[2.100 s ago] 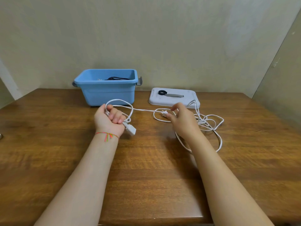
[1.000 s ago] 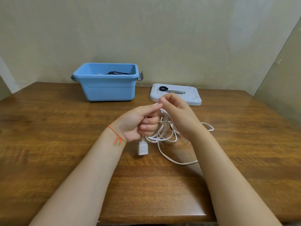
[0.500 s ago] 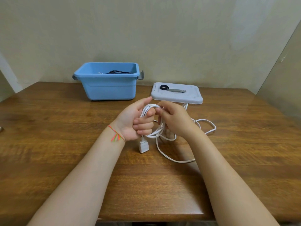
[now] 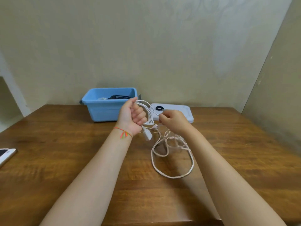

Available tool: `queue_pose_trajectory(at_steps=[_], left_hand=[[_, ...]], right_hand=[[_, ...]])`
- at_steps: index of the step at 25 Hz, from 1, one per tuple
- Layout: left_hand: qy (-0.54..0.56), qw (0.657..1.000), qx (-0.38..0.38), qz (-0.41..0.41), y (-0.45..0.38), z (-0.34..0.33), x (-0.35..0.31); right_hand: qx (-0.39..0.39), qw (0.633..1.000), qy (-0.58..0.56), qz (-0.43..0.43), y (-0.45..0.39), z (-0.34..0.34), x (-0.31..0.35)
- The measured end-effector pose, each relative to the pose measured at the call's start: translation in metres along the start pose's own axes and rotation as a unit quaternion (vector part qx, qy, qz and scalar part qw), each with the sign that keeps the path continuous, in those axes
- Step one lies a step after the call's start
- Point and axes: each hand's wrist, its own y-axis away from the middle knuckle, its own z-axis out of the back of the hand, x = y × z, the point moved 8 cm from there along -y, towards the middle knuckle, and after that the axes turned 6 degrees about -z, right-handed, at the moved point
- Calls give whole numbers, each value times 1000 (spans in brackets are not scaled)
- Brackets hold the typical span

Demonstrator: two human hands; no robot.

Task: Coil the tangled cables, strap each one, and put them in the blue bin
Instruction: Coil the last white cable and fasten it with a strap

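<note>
Coiling is underway: the left hand [image 4: 132, 117] is gripping white cable [image 4: 172, 158] loops, fingers curled; the right hand [image 4: 175, 120] is pinching the strand. Slack is trailing toward six o'clock, needing gathering; blue bin [image 4: 104, 110] is waiting at eleven o'clock.

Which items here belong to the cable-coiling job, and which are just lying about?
Job: white cable, gripped by left hand, pinched by right hand; blue bin; black strap on white lid.
Lying about: phone on table.
</note>
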Motion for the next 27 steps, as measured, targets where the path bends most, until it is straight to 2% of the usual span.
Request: queue_pose_trajectory(at_steps=[2,4,8,12,15,19,21,23,27], left_hand=[[53,997,-22,-45,-8,-1,-28],[49,996,-36,-67,-12,-5,-40],[-116,991,-22,-71,0,-27,-21],[-315,942,-4,-113,9,-45,-10],[-396,907,-14,-142,11,-49,-20],[-454,885,80,-68,18,-53,-4],[-442,890,96,-58,19,-54,0],[-385,916,104,-53,18,-56,3],[-304,951,60,-20,11,-50,12]], right_hand=[[40,992,123,-3,-4,9,-6],[49,989,138,-13,-2,17,-14],[-34,998,43,11,1,41,14],[-103,993,-11,57,3,72,56],[-104,990,-55,78,8,82,67],[-58,983,-158,67,19,79,61],[-41,981,-183,52,23,78,60],[-21,980,-195,32,24,77,59],[52,979,-197,18,24,69,54]])
